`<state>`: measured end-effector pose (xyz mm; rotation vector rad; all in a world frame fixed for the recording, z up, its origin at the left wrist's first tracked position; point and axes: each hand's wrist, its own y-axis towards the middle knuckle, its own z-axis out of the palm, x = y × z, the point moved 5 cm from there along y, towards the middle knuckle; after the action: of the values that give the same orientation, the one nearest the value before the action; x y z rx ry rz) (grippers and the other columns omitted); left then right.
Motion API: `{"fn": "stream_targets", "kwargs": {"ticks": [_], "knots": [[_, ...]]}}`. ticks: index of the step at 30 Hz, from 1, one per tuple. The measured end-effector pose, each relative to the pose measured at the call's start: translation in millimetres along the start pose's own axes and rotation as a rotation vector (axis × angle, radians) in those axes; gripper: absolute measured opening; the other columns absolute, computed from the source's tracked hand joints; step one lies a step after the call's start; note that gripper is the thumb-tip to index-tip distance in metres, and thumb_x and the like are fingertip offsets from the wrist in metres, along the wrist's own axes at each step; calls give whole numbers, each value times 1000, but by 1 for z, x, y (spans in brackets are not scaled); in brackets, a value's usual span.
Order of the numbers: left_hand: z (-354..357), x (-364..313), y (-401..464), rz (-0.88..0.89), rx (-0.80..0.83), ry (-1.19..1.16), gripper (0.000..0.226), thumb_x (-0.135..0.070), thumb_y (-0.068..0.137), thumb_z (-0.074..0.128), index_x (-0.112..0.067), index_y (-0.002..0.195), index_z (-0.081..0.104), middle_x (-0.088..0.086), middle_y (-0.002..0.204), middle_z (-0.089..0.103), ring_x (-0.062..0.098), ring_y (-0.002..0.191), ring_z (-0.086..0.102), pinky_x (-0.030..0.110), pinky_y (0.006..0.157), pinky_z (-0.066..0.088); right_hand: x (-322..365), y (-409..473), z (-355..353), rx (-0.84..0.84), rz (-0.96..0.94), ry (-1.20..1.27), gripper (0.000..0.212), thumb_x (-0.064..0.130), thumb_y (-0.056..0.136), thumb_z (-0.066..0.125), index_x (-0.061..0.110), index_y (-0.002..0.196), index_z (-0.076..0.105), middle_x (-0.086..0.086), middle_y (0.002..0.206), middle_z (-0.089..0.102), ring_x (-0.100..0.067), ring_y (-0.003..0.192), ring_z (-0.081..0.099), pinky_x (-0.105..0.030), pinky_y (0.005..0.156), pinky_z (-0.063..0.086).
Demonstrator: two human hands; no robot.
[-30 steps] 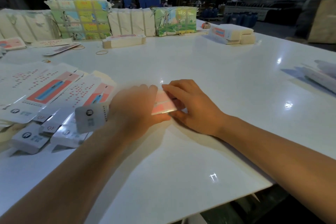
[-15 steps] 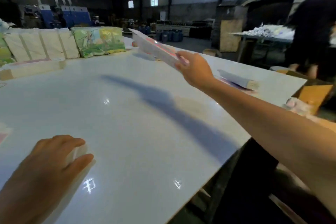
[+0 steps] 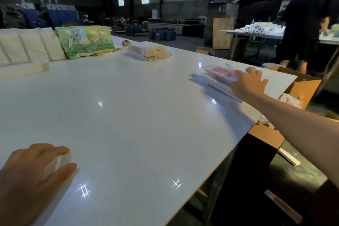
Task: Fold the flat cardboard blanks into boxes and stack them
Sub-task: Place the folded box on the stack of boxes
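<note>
White table [image 3: 128,97]: right hand [image 3: 247,84] flat on box stack [image 3: 220,77], left hand [image 3: 27,174] curls round half-hidden white blank [image 3: 60,161].

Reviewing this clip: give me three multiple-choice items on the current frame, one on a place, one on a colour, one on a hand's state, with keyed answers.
1. Where is the right hand?
A. At the box stack near the table's right edge
B. On the green picture pack
C. Off the table

2. What colour is the panel on the top box of that stack?
A. Green
B. Red-pink with a blue strip
C. Plain brown

3. What is the left hand doing?
A. Lying flat and empty
B. Raised in the air
C. Gripping a small white piece

Answers
1 A: its fingers lie on the stack's near end.
2 B: the printed panel faces up.
3 C: finger and thumb curl round the piece.
</note>
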<state>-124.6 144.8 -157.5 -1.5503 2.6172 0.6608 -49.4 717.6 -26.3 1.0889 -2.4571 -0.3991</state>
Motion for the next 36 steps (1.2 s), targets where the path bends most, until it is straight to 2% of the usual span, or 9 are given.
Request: {"fn": "stream_targets", "kwargs": {"ticks": [3,6,10,14,18,25,30,33,36], "knots": [[-52,-69,1,-72,-34,-67,35,-68,71,44,-53,100,54,-15,99,52,23,96,53,49,82,47,44,-7,-17,-82,-151,87,45,29,95,51,21,138,44,-12,149,30,-32,138,20,-53,112,17],[-65,-93,4,-127,7,-45,62,-70,63,32,-34,103,62,-12,101,52,19,101,45,39,88,40,124,-38,-31,-122,-410,248,37,25,93,54,19,129,56,-10,140,47,-32,128,36,-46,105,31],[-69,-100,3,-159,54,-37,76,-70,58,19,-31,110,58,-12,113,50,14,109,40,27,91,34,227,-119,-27,63,-770,484,26,22,92,56,19,116,66,-6,127,59,-26,116,50,-38,96,39],[-63,-89,3,-151,20,26,52,-59,82,37,-28,119,55,-9,122,50,13,113,39,24,93,34,296,-197,8,306,-990,465,28,21,94,50,17,116,66,-7,124,60,-27,113,51,-37,95,43],[-58,-80,4,-141,3,67,43,-49,90,48,-26,126,53,-6,128,49,14,115,39,26,92,35,310,-234,37,413,-1053,424,26,22,94,47,13,108,68,-7,118,59,-27,112,50,-38,90,44],[-63,-86,-2,-112,29,54,42,-47,92,48,-23,125,54,-1,126,52,18,113,43,32,92,40,307,-238,39,369,-1082,466,26,21,93,48,15,105,71,-3,119,62,-23,108,51,-33,86,43],[-119,-52,2,-399,-178,-344,24,-37,91,55,-21,107,64,-2,111,64,18,100,59,34,89,48,304,-239,36,373,-1089,533,20,20,92,54,18,99,72,-1,116,64,-23,106,53,-30,83,39],[-161,3,-1,-599,-213,-149,24,-34,89,55,-21,108,61,-1,110,62,19,94,57,35,83,49,302,-241,36,377,-1100,549,18,14,90,56,17,97,72,-1,113,65,-24,104,55,-32,82,41],[-189,70,-25,-873,-82,240,50,-47,82,60,-15,120,52,10,128,48,29,117,43,41,90,39,301,-242,35,381,-1107,553,17,11,89,59,17,95,73,-1,110,66,-28,105,58,-36,83,45]]}}
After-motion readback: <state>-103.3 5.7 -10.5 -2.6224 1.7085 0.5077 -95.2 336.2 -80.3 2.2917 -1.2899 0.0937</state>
